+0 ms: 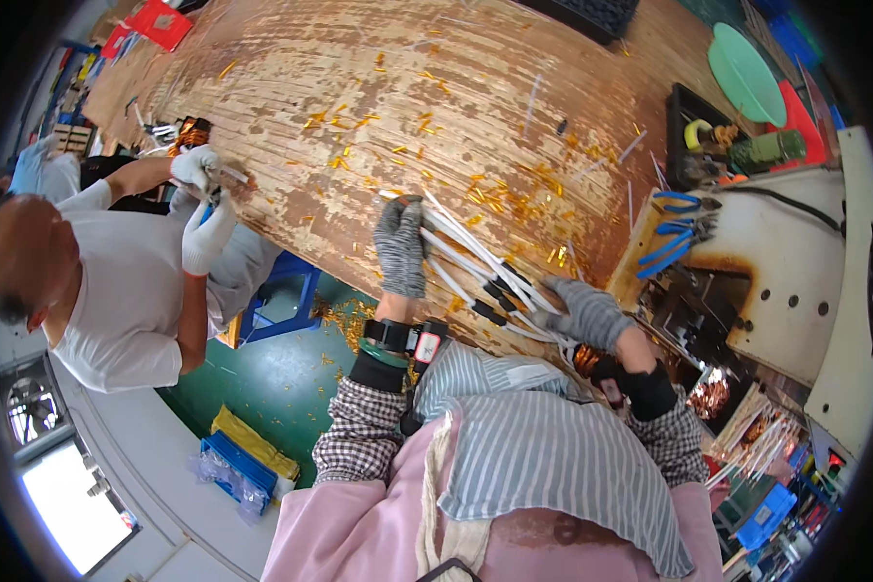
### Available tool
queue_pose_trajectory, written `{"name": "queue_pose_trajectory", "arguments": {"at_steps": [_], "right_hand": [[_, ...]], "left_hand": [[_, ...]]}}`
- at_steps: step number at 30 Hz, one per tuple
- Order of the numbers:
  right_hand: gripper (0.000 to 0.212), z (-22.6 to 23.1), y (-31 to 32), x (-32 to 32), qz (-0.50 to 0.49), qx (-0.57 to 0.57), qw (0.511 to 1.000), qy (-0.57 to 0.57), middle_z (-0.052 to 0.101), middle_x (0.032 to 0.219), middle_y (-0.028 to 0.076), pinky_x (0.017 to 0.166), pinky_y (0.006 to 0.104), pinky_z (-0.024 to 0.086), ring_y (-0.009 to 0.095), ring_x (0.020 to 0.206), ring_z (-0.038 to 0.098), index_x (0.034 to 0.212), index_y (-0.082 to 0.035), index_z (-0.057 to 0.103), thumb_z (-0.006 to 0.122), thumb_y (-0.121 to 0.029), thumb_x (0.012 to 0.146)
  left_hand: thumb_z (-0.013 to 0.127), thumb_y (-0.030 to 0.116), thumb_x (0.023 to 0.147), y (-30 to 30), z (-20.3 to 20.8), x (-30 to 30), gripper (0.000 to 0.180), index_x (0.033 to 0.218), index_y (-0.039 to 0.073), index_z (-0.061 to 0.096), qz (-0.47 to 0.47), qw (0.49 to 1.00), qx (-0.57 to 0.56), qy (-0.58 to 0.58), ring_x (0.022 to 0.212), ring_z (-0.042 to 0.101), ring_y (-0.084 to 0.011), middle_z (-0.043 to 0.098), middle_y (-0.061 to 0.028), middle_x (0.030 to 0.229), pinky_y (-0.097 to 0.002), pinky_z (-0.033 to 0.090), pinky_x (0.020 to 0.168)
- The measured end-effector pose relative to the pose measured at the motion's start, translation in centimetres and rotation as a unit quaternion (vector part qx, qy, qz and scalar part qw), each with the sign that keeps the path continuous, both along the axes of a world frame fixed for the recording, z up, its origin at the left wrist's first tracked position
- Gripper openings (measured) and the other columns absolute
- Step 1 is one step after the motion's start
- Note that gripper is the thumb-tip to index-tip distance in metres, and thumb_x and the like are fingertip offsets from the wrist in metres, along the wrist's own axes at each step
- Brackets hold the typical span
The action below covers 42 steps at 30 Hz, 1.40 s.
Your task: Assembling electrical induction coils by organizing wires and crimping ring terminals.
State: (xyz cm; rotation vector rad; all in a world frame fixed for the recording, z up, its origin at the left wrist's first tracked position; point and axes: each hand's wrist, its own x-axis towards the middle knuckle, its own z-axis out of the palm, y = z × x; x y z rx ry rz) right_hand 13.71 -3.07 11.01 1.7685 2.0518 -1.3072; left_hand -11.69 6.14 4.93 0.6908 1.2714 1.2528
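Observation:
A bundle of white sleeved wires [475, 245] stretches between my two grey-gloved hands, over the table's near edge. My left hand [400, 250] is closed round wires close to their far ends; a white tip pokes out past its fingers. My right hand [588, 312] is closed on the same bundle at its lower right end, thumb and fingers partly hidden by the glove's back. Short black sleeves [498, 291] sit along several wires. Just under my right hand a copper coil [585, 359] shows in part, and the wires run toward it.
Amber scraps [495, 199] litter the worn wooden table [310, 58]. Blue-handled pliers [667, 254] lie at the right beside a machine [795, 262]. A black tray [689, 136] and a green bowl [745, 76] stand at the far right. On the left a person [116, 281] in white gloves works.

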Motion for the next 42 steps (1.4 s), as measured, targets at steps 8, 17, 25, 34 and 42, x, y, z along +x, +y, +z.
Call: {"name": "queue_pose_trajectory", "arguments": {"at_steps": [8, 17, 25, 34, 42], "right_hand": [[0.07, 1.7, -7.1, 4.1, -0.016, -0.026, 0.998, -0.062, 0.054, 0.117, 0.02, 0.095, 0.0387, 0.039, 0.034, 0.111, 0.05, 0.121, 0.0, 0.049, 0.061, -0.05, 0.075], [0.087, -3.4, 0.0, 1.2, 0.079, -0.141, 0.984, 0.079, 0.058, 0.109, 0.024, 0.086, 0.0366, 0.045, 0.034, 0.098, 0.058, 0.123, 0.002, 0.043, 0.076, -0.05, 0.061], [0.066, -7.7, 0.7, -0.7, 0.053, -0.137, 0.988, 0.044, 0.063, 0.095, 0.017, 0.075, 0.0367, 0.047, 0.029, 0.083, 0.059, 0.11, -0.005, 0.056, 0.078, -0.041, 0.059], [0.047, -3.4, 1.0, -1.4, 0.009, -0.128, 0.991, 0.044, 0.061, 0.071, 0.013, 0.062, 0.0363, 0.045, 0.024, 0.064, 0.057, 0.083, -0.003, 0.06, 0.073, -0.044, 0.065], [0.036, -0.6, 0.0, 1.1, -0.063, -0.08, 0.99, 0.095, 0.06, 0.073, 0.006, 0.059, 0.0301, 0.047, 0.012, 0.064, 0.052, 0.1, -0.006, 0.062, 0.068, -0.032, 0.076]], "left_hand": [[0.055, 0.014, 0.088, 1.0, -0.5, 0.9, 0.016, 0.101, 0.007, 0.061, 0.026, 0.999, 0.006, 0.017, 0.046, 0.043, -0.0024, 0.053, 0.0035, 0.064, -0.0161, 0.032, 0.038], [0.053, 0.008, 0.087, -0.3, 0.8, 0.7, 0.024, 0.111, 0.006, 0.057, 0.039, 0.996, 0.076, 0.031, 0.05, 0.047, -0.0041, 0.056, -0.0009, 0.065, -0.0181, 0.035, 0.041], [0.053, 0.017, 0.09, -0.9, 2.4, 1.0, 0.02, 0.107, 0.009, 0.058, 0.028, 0.999, 0.037, 0.013, 0.043, 0.041, -0.0025, 0.055, 0.0024, 0.063, -0.017, 0.03, 0.037], [0.066, 0.013, 0.082, 1.0, -1.0, -2.0, 0.03, 0.109, 0.006, 0.06, -0.045, 0.996, 0.04, 0.065, 0.088, 0.055, -0.0139, 0.061, -0.0047, 0.099, -0.0278, 0.046, 0.078], [0.061, 0.015, 0.087, -5.9, -0.1, -6.8, 0.016, 0.095, 0.0, 0.06, -0.09, 0.996, 0.007, -0.006, 0.077, 0.055, -0.0099, 0.061, -0.004, 0.084, -0.0232, 0.046, 0.072]]}}
